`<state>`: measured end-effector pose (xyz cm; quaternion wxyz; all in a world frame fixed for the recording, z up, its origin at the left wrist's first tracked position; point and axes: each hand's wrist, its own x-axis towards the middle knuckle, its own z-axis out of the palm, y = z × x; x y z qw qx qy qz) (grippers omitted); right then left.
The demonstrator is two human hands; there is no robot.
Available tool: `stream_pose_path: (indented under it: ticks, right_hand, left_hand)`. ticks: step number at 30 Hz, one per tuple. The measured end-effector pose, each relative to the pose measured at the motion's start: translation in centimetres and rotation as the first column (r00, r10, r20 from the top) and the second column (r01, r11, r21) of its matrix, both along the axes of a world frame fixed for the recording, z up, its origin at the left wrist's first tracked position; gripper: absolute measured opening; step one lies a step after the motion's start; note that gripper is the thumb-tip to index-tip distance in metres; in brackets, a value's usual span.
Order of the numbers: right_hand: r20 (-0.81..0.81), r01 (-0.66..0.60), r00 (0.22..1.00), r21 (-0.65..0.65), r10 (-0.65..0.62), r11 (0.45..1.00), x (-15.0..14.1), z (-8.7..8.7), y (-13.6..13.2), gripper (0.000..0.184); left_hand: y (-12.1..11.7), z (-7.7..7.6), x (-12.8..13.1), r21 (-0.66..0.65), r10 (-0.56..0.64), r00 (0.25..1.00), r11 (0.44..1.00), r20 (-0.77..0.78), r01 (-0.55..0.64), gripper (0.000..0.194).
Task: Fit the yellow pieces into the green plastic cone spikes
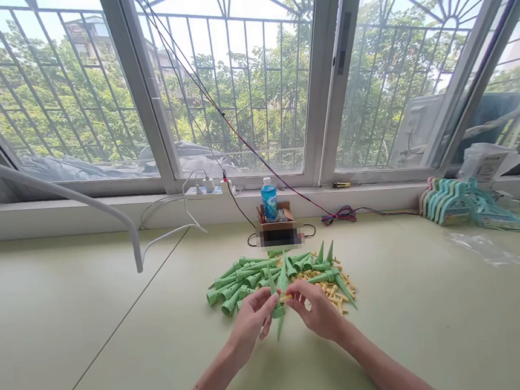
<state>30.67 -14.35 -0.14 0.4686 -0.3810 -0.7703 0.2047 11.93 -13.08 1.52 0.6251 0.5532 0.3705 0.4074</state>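
My left hand (257,313) is closed on a green plastic spike (275,300), its point up and its collar down. Thumb and finger of my right hand (314,307) pinch a small yellow plastic valve (286,298) against the spike's side; whether it sits in a hole there I cannot tell. Just beyond my hands lies a heap of green spikes (244,278), many with open, ribbed ends. Small yellow valves (339,297) are piled to the right, partly under several spikes. Another green spike tip (279,328) shows below the held one.
Behind the heap, a blue-labelled bottle (269,200) stands in a cardboard box (284,214) beside a blurred dark device (278,236). Coiled wires (341,214) and a power strip (202,191) lie near the window. Small hangers (451,199) and a clear bag (487,248) are at right.
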Motion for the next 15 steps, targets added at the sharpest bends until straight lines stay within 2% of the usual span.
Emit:
stream_pose_path:
  ticks: [10,15]
  right_hand:
    - [0.009,0.006,1.0,0.004,-0.006,1.0,-0.09,0.19,0.02,0.014]
    - [0.036,0.035,0.999,0.006,-0.035,0.999,-0.04,-0.13,0.29,0.017]
  left_hand:
    - [-0.19,0.44,0.13,-0.003,0.018,1.0,1.0,-0.014,-0.018,0.039]
    - [-0.12,0.18,0.09,-0.001,0.015,1.0,1.0,-0.019,-0.015,0.04]
